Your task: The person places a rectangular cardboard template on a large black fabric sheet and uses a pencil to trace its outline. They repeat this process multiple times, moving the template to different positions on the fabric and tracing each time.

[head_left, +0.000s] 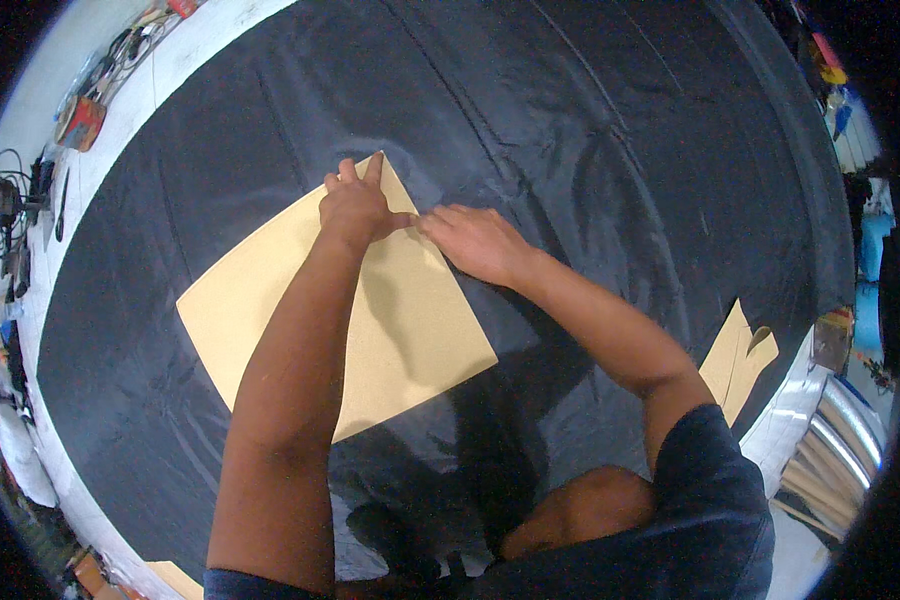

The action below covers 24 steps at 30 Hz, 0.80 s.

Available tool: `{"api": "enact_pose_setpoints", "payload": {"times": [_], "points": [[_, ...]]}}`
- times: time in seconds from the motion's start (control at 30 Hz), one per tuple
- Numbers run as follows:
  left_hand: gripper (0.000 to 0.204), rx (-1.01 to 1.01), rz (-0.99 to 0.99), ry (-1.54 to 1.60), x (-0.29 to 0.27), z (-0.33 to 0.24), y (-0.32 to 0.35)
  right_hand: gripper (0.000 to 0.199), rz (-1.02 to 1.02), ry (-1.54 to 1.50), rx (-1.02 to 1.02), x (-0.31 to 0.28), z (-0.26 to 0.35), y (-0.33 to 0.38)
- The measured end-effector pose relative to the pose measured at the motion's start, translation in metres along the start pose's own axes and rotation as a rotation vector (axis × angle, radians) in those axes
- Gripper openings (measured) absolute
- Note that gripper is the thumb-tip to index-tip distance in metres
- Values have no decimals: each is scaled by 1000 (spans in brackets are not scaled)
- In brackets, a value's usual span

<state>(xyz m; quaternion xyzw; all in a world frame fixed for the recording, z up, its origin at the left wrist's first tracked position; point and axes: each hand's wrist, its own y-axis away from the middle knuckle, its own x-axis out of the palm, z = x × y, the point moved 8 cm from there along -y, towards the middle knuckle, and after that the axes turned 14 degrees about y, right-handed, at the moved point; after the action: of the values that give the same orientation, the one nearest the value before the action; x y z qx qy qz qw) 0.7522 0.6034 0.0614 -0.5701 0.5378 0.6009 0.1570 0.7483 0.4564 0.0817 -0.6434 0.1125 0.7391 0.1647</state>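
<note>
Tan card sheet (410,330) lying flat on black cloth (590,140), near the middle of the table, one corner pointing away. Left hand (355,205) pressed palm-down on that far corner, fingers spread, pinning rather than gripping. Right hand (475,240) flat along the right edge just beside it, fingertips touching the left thumb; nothing pinched or lifted by either. Looks thin, light, semi-stiff: probably bends if lifted by one corner, better taken at two opposite edges. Matte, slightly grainy face, crisp straight edges. Cloth soft, slightly shiny, creased, likely to slide under the sheet. More tan card pieces (735,355) at the right table edge; cables and tools (10,215) along the white edge at left.
</note>
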Motion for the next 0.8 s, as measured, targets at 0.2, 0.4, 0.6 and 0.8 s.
{"api": "enact_pose_setpoints", "payload": {"times": [0.2,0.4,0.6,0.8], "points": [[116,19,2,-34,2,3,-1,24,-124,-6,39,6,-25,-58],[117,29,32,-35,3,-3,-1,19,-250,-27,51,-2,-34,-65],[114,38,-14,-55,3,0,1,18,-20,44,-58,3,-1,9],[104,79,-52,9,11,1,6,19,-118,-32,-28,-1,4,34]]}}
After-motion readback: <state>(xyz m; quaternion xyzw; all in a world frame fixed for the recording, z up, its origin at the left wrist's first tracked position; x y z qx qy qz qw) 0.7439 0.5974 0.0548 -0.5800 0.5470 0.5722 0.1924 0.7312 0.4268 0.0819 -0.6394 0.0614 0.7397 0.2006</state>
